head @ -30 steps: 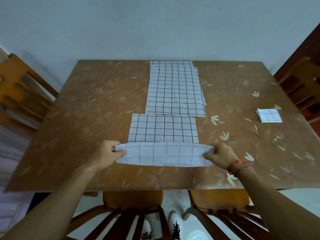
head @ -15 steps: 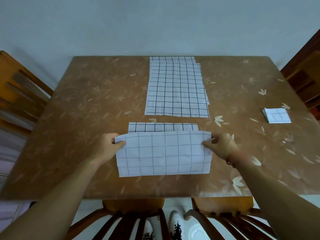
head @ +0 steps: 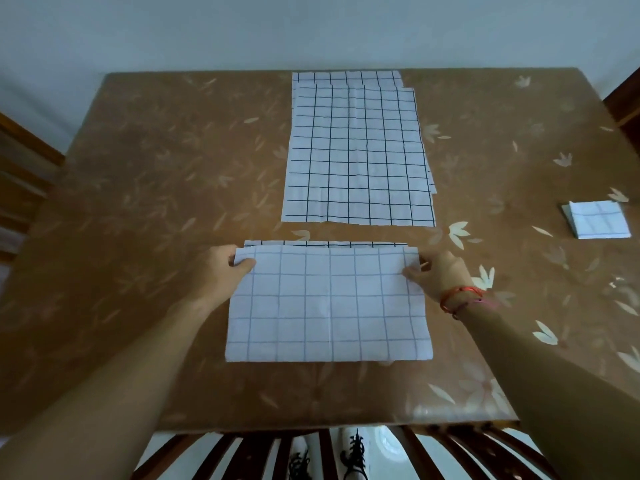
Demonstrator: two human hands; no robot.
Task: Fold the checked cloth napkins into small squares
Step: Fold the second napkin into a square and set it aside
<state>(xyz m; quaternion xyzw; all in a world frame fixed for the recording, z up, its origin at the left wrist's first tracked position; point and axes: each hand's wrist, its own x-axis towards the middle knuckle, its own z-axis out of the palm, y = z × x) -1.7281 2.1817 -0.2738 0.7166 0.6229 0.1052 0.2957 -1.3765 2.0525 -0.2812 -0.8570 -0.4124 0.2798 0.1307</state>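
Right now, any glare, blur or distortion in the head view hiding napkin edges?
Head view: glare on the glossy table near its front-right edge; wide-angle bowing of the table sides; half-folded napkin shows a fainter grid than the napkin stack; edges readable.

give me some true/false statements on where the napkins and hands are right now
1. The left hand and right hand each pinch a far corner of the near napkin. True.
2. The folded square lies on the table's left side. False: it lies on the right side.
3. The near napkin's top layer fully hides the bottom layer. False: a strip of the bottom layer shows past its far edge.
4. The stack of flat napkins lies beyond the near napkin, apart from it. True.
5. A red bracelet is on the left wrist. False: it is on the right wrist.
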